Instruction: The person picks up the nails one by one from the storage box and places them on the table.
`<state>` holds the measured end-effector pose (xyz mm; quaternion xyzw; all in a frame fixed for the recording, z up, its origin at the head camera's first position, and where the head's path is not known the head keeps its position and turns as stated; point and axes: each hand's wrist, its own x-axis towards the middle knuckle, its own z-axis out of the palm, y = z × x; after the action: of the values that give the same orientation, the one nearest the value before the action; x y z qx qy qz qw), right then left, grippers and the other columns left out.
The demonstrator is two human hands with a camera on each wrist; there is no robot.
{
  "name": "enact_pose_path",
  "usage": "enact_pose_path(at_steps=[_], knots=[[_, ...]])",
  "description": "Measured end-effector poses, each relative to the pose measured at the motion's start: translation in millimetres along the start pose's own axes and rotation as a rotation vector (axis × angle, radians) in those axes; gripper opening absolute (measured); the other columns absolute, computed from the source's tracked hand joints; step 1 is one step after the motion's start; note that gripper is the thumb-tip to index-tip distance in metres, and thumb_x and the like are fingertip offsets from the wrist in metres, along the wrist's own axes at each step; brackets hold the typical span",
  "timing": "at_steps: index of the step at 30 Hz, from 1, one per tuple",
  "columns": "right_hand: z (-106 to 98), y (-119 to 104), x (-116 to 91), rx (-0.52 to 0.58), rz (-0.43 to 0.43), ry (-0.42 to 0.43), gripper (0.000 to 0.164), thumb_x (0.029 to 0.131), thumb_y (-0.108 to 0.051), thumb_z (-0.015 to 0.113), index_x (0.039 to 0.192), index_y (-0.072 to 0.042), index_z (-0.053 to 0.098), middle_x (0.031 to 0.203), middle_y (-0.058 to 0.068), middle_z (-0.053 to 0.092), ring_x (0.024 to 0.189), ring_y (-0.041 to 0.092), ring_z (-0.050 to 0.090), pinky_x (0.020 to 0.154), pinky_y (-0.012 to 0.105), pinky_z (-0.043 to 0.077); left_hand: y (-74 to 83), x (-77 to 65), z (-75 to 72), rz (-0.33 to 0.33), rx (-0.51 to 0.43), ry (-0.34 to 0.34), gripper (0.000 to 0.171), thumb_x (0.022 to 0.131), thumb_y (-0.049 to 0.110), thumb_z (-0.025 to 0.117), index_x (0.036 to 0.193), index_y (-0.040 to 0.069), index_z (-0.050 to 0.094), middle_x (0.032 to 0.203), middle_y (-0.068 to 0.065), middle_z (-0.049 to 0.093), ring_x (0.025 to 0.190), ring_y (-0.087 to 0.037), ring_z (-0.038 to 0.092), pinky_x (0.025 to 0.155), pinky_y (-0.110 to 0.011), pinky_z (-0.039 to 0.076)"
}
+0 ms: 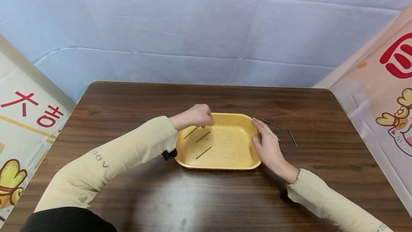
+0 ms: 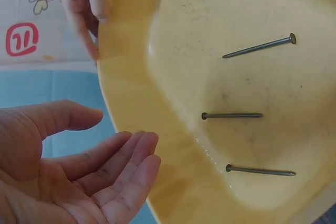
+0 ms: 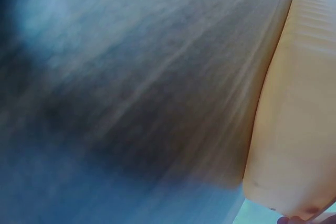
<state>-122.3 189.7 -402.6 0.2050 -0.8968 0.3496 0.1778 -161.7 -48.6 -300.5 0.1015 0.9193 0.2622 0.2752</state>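
Note:
Three metal nails lie apart in the left part of a yellow plastic tray (image 1: 231, 165): an upper nail (image 1: 190, 133), a middle nail (image 1: 203, 136) and a lower nail (image 1: 204, 153). My left hand (image 1: 197, 116) hovers over the tray's far left edge. In the left wrist view its fingers are loosely bent, the thumb stands apart, and nothing lies between them. At the tray's right end my right hand (image 1: 269, 148) holds the rim, thumb over the edge and fingers along the outside. The right wrist view shows mostly the tray's outer wall (image 3: 294, 108) and a few fingertips.
More nails lie on the dark wooden table (image 1: 135, 196) right of the tray, among them a slanted nail (image 1: 292, 138) and a nail (image 1: 269, 123) near the far corner. Some are partly hidden by the right hand. A pale cloth (image 1: 193, 28) hangs behind the table.

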Motion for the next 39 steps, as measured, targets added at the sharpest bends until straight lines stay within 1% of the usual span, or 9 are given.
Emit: enact_pose_path(at_steps=[2, 4, 6, 9, 14, 21, 28, 33, 39], knots=[[-0.1, 0.2, -0.2, 0.002, -0.001, -0.001, 0.044, 0.077, 0.009, 0.051, 0.121, 0.009, 0.053, 0.125, 0.018, 0.053, 0.113, 0.031, 0.051, 0.080, 0.038, 0.047, 0.3, 0.7, 2.1, 0.004, 0.010, 0.000, 0.024, 0.087, 0.013, 0.053, 0.067, 0.008, 0.065, 0.068, -0.002, 0.059, 0.055, -0.011, 0.053, 0.050, -0.020, 0.040], [-0.4, 0.1, -0.3, 0.005, -0.001, -0.002, 0.044, 0.076, 0.009, 0.052, 0.121, 0.009, 0.053, 0.126, 0.018, 0.053, 0.114, 0.031, 0.051, 0.082, 0.040, 0.047, 0.2, 1.7, 4.3, 0.007, 0.021, -0.003, 0.036, 0.087, 0.012, 0.053, 0.051, 0.012, 0.050, 0.051, 0.001, 0.047, 0.045, -0.008, 0.039, 0.046, -0.019, 0.034], [-0.7, 0.0, -0.4, 0.007, -0.001, -0.003, 0.044, 0.076, 0.009, 0.052, 0.121, 0.010, 0.053, 0.126, 0.018, 0.053, 0.114, 0.032, 0.050, 0.083, 0.041, 0.047, 0.1, 2.5, 6.2, 0.006, 0.014, -0.015, 0.044, 0.087, 0.011, 0.052, 0.046, 0.014, 0.036, 0.044, 0.003, 0.034, 0.041, -0.008, 0.028, 0.044, -0.020, 0.028], [-1.3, -0.6, -0.3, 0.007, -0.001, -0.004, 0.044, 0.076, 0.009, 0.052, 0.121, 0.010, 0.053, 0.126, 0.018, 0.053, 0.114, 0.032, 0.051, 0.083, 0.041, 0.047, -0.1, 3.6, 9.0, -0.010, 0.004, -0.022, 0.047, 0.086, 0.008, 0.051, 0.046, 0.016, 0.027, 0.042, 0.004, 0.027, 0.040, -0.009, 0.020, 0.044, -0.020, 0.024], [-2.2, -1.0, -0.1, 0.009, -0.012, 0.005, 0.044, 0.076, 0.009, 0.051, 0.120, 0.010, 0.053, 0.125, 0.018, 0.053, 0.113, 0.031, 0.051, 0.081, 0.039, 0.048, 0.9, 4.4, 12.4, -0.057, -0.011, -0.026, 0.044, 0.083, 0.005, 0.049, 0.048, 0.016, 0.024, 0.042, 0.003, 0.026, 0.041, -0.009, 0.016, 0.043, -0.021, 0.022], [-2.6, -0.2, -0.1, 0.007, -0.022, 0.014, 0.044, 0.076, 0.010, 0.051, 0.120, 0.010, 0.054, 0.124, 0.018, 0.054, 0.113, 0.031, 0.051, 0.081, 0.039, 0.047, -0.2, 3.5, 17.2, -0.066, -0.106, -0.039, 0.043, 0.080, -0.002, 0.044, 0.053, 0.017, 0.018, 0.048, 0.003, 0.014, 0.047, -0.011, 0.009, 0.048, -0.025, 0.015], [-2.5, 0.0, 0.0, 0.013, -0.017, 0.011, 0.044, 0.076, 0.010, 0.051, 0.119, 0.010, 0.054, 0.125, 0.018, 0.053, 0.113, 0.031, 0.051, 0.083, 0.041, 0.047, -0.8, 6.9, 21.6, -0.090, -0.111, -0.030, 0.035, 0.081, -0.002, 0.044, 0.063, 0.016, 0.019, 0.049, 0.003, 0.016, 0.045, -0.011, 0.012, 0.047, -0.024, 0.017], [-2.5, -0.7, -0.1, 0.019, -0.016, 0.008, 0.044, 0.076, 0.010, 0.051, 0.119, 0.010, 0.054, 0.124, 0.018, 0.054, 0.113, 0.032, 0.051, 0.083, 0.041, 0.047, -1.5, 7.4, 24.3, -0.106, -0.108, -0.032, 0.021, 0.077, -0.005, 0.041, 0.070, 0.012, 0.030, 0.048, 0.002, 0.018, 0.046, -0.011, 0.011, 0.047, -0.024, 0.016], [-3.0, -1.9, -0.5, 0.022, -0.007, -0.001, 0.044, 0.076, 0.009, 0.051, 0.120, 0.010, 0.053, 0.125, 0.018, 0.053, 0.114, 0.032, 0.050, 0.084, 0.042, 0.047, -1.3, 6.2, 27.3, -0.059, -0.083, -0.022, 0.029, 0.070, -0.008, 0.037, 0.056, 0.014, 0.025, 0.046, 0.002, 0.018, 0.046, -0.010, 0.010, 0.047, -0.024, 0.012]])
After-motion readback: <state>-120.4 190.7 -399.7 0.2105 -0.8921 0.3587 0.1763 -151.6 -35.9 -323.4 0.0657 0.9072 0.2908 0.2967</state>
